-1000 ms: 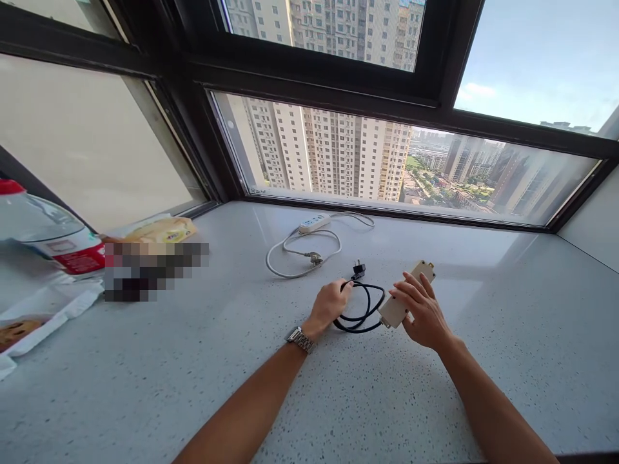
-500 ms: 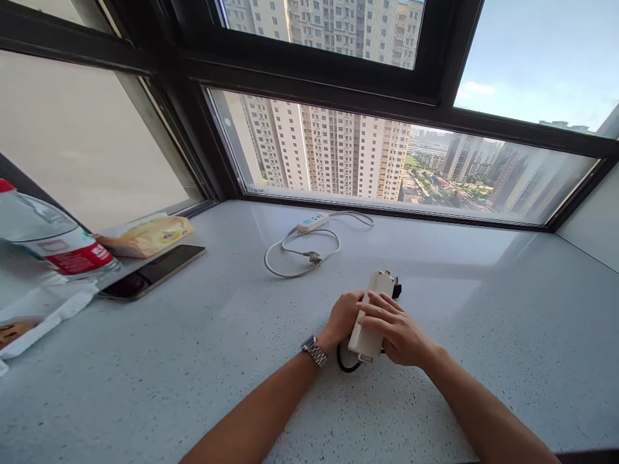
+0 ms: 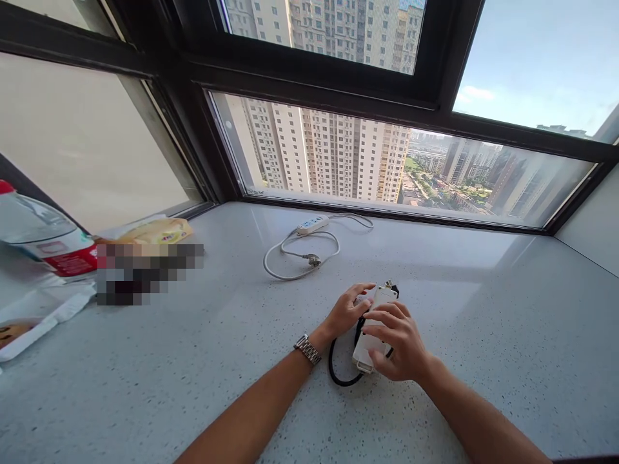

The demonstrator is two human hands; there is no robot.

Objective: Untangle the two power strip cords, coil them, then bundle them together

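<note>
A white power strip (image 3: 367, 352) with a black cord (image 3: 334, 367) lies on the counter in front of me, its smooth face up. The cord loops out at its near left side, and metal plug prongs (image 3: 389, 284) show at its far end. My left hand (image 3: 344, 314) is at the strip's left edge, fingers stretched forward and apart, thumb by the strip. Over its right side hovers my right hand (image 3: 401, 341), fingers spread and slightly curved; whether the fingertips touch the strip I cannot tell.
A second white power strip (image 3: 313, 225) with a coiled white cord and plug (image 3: 313, 260) lies near the window. At left are a red-capped bottle (image 3: 46, 225), a tissue pack (image 3: 162, 230), a pixelated patch and a white tray (image 3: 53, 316). The window frame (image 3: 338, 212) bounds the counter.
Both hands have loosened from the power strip and their fingers have spread. The strip has moved slightly toward me and down onto the counter, and its black cord loop shows wider.
</note>
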